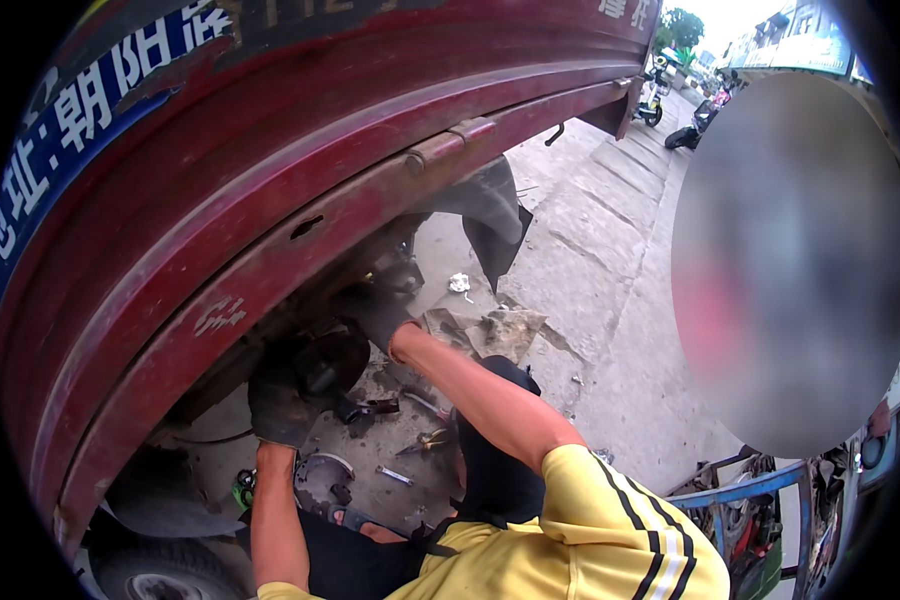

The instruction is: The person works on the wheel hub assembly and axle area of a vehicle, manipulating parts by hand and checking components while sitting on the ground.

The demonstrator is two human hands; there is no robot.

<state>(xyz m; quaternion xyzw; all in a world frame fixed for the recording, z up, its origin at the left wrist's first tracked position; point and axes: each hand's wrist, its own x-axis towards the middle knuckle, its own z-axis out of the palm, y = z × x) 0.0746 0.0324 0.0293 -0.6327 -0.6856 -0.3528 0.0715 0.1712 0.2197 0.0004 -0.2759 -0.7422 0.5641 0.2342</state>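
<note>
Both my hands wear dark gloves and reach under the edge of a red metal vehicle bed (pixel 370 180). My left hand (pixel 285 395) is closed at the left side of a dark round hub-like metal part (pixel 332 365). By the upper right of that part is my right hand (pixel 375 312), whose fingers are lost in the shade. Below them on the ground lie a dark cylindrical piece (pixel 382 406), pliers (pixel 430 440), a wrench (pixel 395 476) and a curved brake shoe (pixel 328 465).
A black mudguard (pixel 495 225) hangs under the bed. Crumpled white paper (pixel 459 284) and a flattened piece of cardboard (pixel 510 330) lie on the pavement. A tyre (pixel 165 575) is at the lower left. A blue metal frame (pixel 760 485) stands at right; motorbikes (pixel 695 125) are farther off.
</note>
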